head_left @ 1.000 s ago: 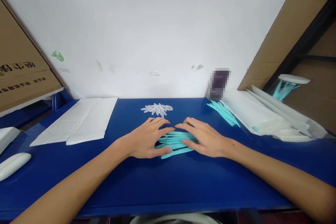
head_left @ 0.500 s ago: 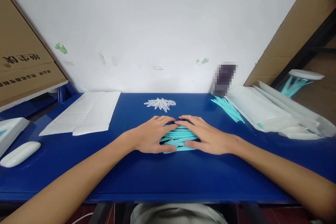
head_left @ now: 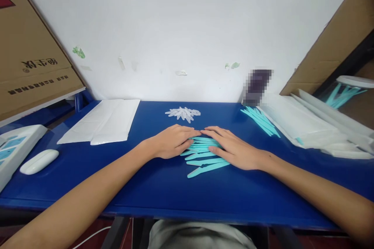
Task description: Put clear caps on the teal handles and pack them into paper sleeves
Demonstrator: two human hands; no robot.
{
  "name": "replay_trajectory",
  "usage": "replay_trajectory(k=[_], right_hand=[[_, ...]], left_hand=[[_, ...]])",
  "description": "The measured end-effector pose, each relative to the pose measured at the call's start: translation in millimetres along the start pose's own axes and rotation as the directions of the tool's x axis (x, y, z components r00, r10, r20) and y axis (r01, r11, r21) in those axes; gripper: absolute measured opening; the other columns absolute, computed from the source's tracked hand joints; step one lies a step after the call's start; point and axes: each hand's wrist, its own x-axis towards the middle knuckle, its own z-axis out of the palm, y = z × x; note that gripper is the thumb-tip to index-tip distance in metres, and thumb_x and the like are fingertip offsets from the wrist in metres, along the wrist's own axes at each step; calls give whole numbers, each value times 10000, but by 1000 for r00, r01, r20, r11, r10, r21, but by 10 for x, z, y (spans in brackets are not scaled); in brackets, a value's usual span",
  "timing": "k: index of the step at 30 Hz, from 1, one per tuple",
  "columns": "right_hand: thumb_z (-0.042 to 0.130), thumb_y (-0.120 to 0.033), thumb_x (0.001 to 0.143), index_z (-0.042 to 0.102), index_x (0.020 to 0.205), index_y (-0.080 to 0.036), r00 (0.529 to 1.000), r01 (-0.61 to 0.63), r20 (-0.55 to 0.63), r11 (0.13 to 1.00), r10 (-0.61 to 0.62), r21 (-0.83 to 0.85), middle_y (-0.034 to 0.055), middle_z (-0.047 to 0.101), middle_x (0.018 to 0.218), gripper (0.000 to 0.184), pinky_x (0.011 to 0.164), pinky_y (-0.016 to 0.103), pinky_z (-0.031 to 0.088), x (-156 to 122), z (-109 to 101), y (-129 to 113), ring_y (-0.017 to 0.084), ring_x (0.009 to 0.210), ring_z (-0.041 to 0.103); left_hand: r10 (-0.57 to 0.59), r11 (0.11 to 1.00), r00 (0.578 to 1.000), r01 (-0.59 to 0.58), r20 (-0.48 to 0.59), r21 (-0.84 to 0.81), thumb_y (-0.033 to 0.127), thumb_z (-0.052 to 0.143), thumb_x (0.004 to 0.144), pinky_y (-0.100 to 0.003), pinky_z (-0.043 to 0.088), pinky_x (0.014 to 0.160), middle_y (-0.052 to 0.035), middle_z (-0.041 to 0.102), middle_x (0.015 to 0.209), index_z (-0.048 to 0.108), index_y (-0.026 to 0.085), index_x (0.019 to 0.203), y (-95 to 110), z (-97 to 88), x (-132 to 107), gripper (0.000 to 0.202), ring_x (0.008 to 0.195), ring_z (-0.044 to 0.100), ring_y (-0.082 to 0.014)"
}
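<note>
A pile of teal eyebrow razors point(head_left: 204, 151) lies on the blue table in front of me, blade ends mostly to the left and several fanned out toward me. My left hand point(head_left: 175, 141) rests against the pile's left end, fingers stretched out and thumb beside them. Over the right end lies my right hand point(head_left: 233, 148), open, its thumb apart from the fingers and touching the razors. The fingertips of both hands meet at the pile's far side. Parts of the razors are hidden under my hands.
Small translucent white pieces point(head_left: 183, 114) lie heaped behind my hands. More teal razors point(head_left: 261, 120) sit at the right, beside plastic bags point(head_left: 312, 124) and a tub point(head_left: 347, 89). White sheets point(head_left: 102, 120), a computer mouse point(head_left: 39, 162) and a white device point(head_left: 17, 144) are on the left.
The near razors have fanned out toward me and now show their blade ends. My left hand has drawn its thumb in toward its fingers and moved slightly away from me. The view has shifted a little.
</note>
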Motion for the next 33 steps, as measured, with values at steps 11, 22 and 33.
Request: replay_trajectory(k=[11, 22, 33], right_hand=[[323, -591, 1008, 216, 1598, -362, 1000, -2, 6, 1000, 2, 4, 97, 379, 1557, 642, 1107, 544, 355, -6, -4, 3, 328, 1381, 397], [289, -547, 1030, 404, 1511, -300, 999, -27, -37, 1000, 27, 11, 91, 457, 1522, 553, 1122, 518, 357, 10, 21, 35, 297, 1384, 429], [322, -453, 1036, 474, 1442, -268, 993, -26, -117, 1000, 25, -10, 84, 526, 1448, 471, 1087, 499, 409, 65, 90, 37, 266, 1321, 502]], left_hand=[[-12, 1000, 1000, 11, 16, 5, 296, 335, 1061, -407, 357, 1114, -110, 520, 1495, 439, 205, 1495, -21, 5, 0, 456, 1403, 458, -254], [24, 999, 1000, -23, -20, 38, 254, 324, 1056, -424, 417, 1048, -123, 579, 1432, 486, 170, 1453, -26, 12, 13, 437, 1310, 551, -276], [17, 999, 999, -18, -38, -34, 208, 325, 1042, -414, 391, 1102, -105, 555, 1464, 499, 181, 1441, -98, 44, -11, 436, 1356, 516, -250]])
